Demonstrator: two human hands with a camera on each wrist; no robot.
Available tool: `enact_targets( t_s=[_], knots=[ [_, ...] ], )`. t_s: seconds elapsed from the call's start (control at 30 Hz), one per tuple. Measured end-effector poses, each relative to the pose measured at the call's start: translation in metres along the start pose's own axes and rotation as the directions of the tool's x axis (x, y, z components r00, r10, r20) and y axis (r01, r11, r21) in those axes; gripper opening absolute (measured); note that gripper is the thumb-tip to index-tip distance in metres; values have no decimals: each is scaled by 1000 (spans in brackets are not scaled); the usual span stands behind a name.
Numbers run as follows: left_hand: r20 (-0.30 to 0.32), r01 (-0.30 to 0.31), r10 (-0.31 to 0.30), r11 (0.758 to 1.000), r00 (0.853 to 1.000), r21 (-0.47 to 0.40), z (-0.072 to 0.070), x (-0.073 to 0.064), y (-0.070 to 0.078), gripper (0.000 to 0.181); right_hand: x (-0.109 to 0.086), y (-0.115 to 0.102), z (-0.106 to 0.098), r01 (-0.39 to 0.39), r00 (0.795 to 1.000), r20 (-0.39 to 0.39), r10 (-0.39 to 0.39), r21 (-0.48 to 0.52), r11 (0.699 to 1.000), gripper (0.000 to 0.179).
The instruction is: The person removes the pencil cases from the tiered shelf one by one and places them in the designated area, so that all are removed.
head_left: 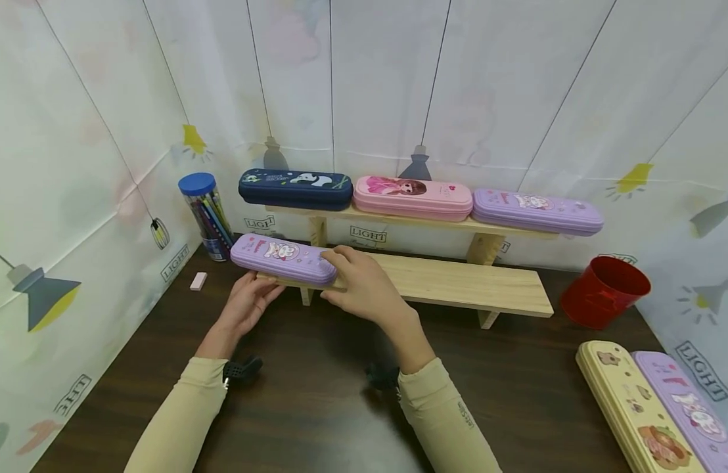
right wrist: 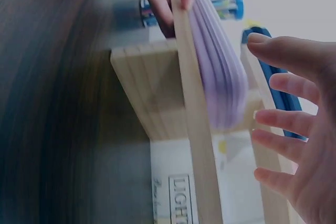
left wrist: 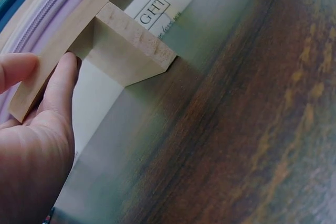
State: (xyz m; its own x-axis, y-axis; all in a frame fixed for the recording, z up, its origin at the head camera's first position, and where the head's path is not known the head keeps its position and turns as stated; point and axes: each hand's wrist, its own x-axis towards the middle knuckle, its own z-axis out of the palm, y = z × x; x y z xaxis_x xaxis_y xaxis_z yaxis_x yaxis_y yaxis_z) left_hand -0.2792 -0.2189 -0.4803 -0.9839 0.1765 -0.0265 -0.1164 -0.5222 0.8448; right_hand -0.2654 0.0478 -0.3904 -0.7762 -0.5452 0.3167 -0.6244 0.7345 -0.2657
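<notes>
A lilac pencil case (head_left: 281,257) with a cartoon on its lid lies on the left part of the lower board (head_left: 453,282) of a wooden shelf. My left hand (head_left: 247,305) holds this board at its left end. In the left wrist view, the thumb (left wrist: 18,71) lies at the board's front edge and a finger (left wrist: 62,85) is under it. My right hand (head_left: 370,286) is by the case's right end, overlapping it in the head view. Its fingers (right wrist: 286,119) are spread and hold nothing in the right wrist view.
On the upper board stand a navy panda case (head_left: 295,190), a pink case (head_left: 412,199) and another lilac case (head_left: 537,211). A pen tub (head_left: 207,217) and white eraser (head_left: 198,281) are left, a red bucket (head_left: 603,292) right. A yellow case (head_left: 636,407) and lilac case (head_left: 689,407) lie front right.
</notes>
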Motion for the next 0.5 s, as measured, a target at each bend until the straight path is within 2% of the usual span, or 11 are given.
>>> enact_targets(
  t_s=[0.27,0.5],
  knots=[
    [9,2,-2,1000,1000,15,3,4,0,64,23,-12,20,4,1000,18,-4,-45,999,69],
    [26,-5,5,1000,1000,-2,-1,1,0,65,50,-23,32,37,996,85,-27,-112,993,69]
  ],
)
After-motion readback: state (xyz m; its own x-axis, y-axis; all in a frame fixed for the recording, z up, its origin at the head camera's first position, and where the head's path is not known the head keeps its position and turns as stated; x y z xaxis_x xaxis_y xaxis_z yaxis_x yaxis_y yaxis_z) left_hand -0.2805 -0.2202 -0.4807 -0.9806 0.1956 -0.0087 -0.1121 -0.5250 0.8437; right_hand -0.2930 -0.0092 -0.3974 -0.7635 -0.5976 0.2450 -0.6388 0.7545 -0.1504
